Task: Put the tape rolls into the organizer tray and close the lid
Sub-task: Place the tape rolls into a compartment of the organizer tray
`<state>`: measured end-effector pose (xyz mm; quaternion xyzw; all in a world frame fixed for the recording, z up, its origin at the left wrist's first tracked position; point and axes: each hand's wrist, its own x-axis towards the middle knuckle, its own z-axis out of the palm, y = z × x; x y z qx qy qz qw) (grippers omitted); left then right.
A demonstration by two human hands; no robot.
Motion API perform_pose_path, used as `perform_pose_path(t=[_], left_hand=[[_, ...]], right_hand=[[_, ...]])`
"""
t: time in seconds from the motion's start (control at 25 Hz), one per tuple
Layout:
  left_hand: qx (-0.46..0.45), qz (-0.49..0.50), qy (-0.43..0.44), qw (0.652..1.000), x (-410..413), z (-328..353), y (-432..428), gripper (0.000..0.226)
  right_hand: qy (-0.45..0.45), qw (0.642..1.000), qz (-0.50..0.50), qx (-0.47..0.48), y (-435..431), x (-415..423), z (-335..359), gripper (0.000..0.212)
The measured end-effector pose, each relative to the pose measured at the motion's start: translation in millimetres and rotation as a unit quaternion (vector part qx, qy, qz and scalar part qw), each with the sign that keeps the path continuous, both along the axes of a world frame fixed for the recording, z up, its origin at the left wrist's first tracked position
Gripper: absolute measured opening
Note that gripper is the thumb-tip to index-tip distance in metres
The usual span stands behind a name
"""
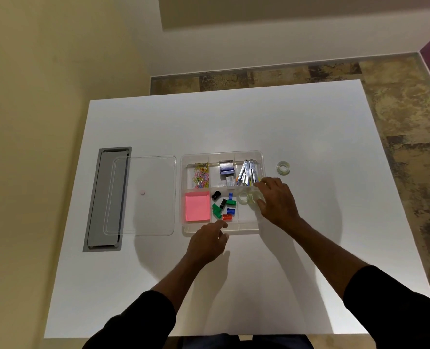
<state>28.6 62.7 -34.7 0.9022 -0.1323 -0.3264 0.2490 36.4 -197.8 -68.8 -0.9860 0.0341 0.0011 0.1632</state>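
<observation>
A clear organizer tray (260,157) with several compartments lies open in the middle of the white table. My right hand (279,202) is over its front right compartment, fingers shut on a clear tape roll (254,197). A second clear tape roll (242,196) lies in that compartment, just left of the held one. A third tape roll (283,168) sits flat on the table to the right of the tray. The clear lid (153,172) lies flat left of the tray. My left hand (207,239) rests at the tray's front rim, forefinger touching it, holding nothing.
The other compartments hold coloured paper clips (201,175), staple boxes (226,168), metal clips (248,172), pink sticky notes (196,206) and small coloured pieces (222,206). A grey cable hatch (103,197) is set in the table (234,122), partly under the lid.
</observation>
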Motion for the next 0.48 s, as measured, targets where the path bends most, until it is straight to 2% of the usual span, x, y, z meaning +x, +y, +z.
perform_pose_path(t=[0.12, 0.24, 0.48], left_hand=[[0.000, 0.002, 0.000, 1.000, -0.8, -0.4, 0.1, 0.036], [0.000, 0.005, 0.002, 1.000, 0.3, -2.5, -0.7, 0.035], [0.006, 0.004, 0.008, 1.000, 1.3, -5.1, -0.2, 0.034]], right_hand=[[-0.028, 0.997, -0.064, 0.023, -19.2, 7.7, -1.5, 0.041], [0.017, 0.993, -0.114, 0.012, -43.6, 19.7, -9.1, 0.049], [0.220, 0.970, -0.104, -0.014, -77.9, 48.9, -21.7, 0.111]])
